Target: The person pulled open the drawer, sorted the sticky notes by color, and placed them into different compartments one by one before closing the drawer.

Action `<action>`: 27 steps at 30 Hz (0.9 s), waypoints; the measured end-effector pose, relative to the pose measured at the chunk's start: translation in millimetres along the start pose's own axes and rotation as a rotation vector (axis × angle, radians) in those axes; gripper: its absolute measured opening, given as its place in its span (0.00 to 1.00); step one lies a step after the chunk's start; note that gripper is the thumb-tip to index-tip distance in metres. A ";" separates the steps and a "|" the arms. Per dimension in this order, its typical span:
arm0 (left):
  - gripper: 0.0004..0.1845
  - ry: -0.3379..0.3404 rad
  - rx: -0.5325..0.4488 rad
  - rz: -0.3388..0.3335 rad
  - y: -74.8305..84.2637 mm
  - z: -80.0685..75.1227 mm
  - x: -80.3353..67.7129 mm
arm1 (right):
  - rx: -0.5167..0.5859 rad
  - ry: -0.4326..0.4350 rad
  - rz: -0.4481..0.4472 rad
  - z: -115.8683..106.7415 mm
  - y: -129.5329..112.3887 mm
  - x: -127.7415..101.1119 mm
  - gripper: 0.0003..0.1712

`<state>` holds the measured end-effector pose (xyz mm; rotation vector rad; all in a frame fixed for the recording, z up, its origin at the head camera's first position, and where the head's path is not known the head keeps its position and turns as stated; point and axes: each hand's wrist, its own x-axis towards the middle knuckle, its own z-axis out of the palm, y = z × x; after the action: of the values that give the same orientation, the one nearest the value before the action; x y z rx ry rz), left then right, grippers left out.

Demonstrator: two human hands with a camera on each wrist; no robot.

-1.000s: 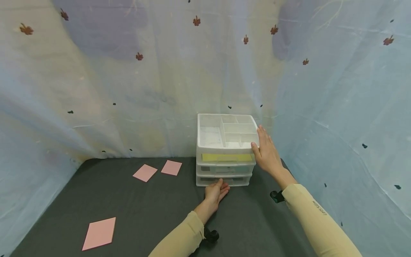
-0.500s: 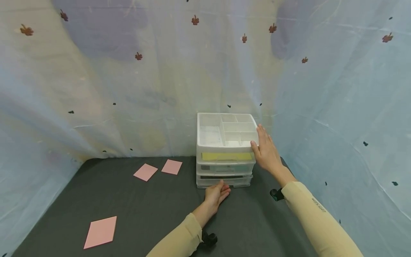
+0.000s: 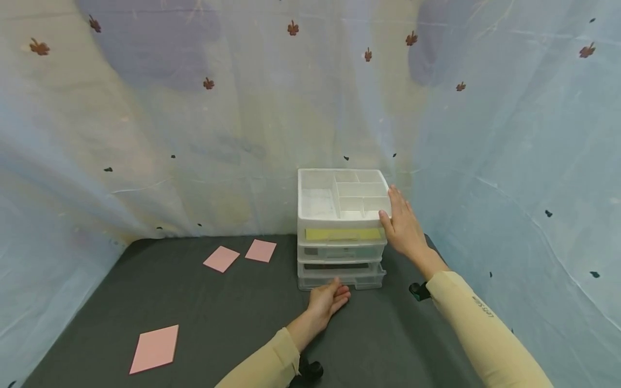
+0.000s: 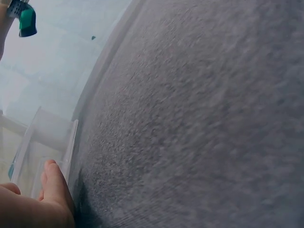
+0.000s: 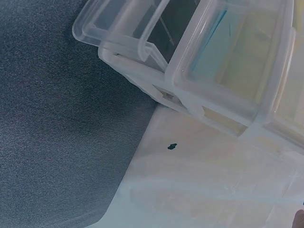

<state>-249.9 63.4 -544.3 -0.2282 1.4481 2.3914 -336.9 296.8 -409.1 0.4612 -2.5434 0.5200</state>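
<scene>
Three pink cards left of the drawer unit, bottom drawer slid partly toward me, my left hand gripping its front, my right hand flat against the unit's right side.

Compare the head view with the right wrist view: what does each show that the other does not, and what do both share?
Only the head view shows both hands: the right hand rests flat against the drawer unit's top right corner, and the left hand is at the bottom drawer's front. It also shows three pink cards and the divided top tray.

Only the right wrist view shows, from close up and low, how the bottom drawer juts out beyond the drawer above it.

Both show the clear drawer unit, the dark table and the pale curtain.
</scene>
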 end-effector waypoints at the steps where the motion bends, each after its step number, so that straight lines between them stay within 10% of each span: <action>1: 0.28 -0.005 0.002 0.000 -0.5 -0.2 -1.1 | -0.002 0.001 0.001 -0.1 0.2 0.4 0.39; 27: 0.22 -0.070 0.013 -0.042 -15.3 -8.5 -43.3 | -0.003 -0.004 0.002 -0.7 0.4 -1.0 0.40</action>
<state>-204.3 53.7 -547.8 -0.1677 1.4133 2.3320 -336.0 297.6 -409.1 0.4595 -2.5486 0.5167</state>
